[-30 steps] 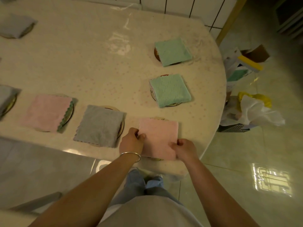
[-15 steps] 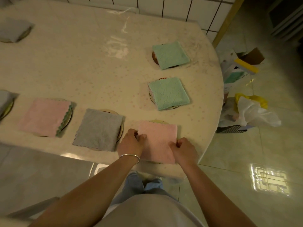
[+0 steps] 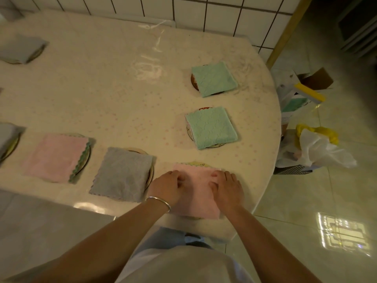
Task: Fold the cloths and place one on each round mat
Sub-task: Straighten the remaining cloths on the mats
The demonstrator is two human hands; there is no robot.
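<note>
A folded pink cloth (image 3: 201, 193) lies on a round mat (image 3: 196, 164) at the table's near edge, only the mat's far rim showing. My left hand (image 3: 169, 186) rests on the cloth's left part with fingers bent, tips on the fabric. My right hand (image 3: 226, 188) lies flat on its right part with fingers spread. To the left, a grey cloth (image 3: 122, 174) and another pink cloth (image 3: 55, 157) each cover a mat. Two green cloths (image 3: 211, 127) (image 3: 214, 78) sit on mats farther back.
More grey cloths on mats lie at the far left (image 3: 20, 48) (image 3: 6, 135). The table (image 3: 122, 99) curves round to the right. On the floor to its right are plastic bags (image 3: 318, 148) and a cardboard box (image 3: 316, 78). A tiled wall runs behind.
Both hands let go of the pink cloth's side edges and moved inward onto its top. The cloth now lies flat on its mat.
</note>
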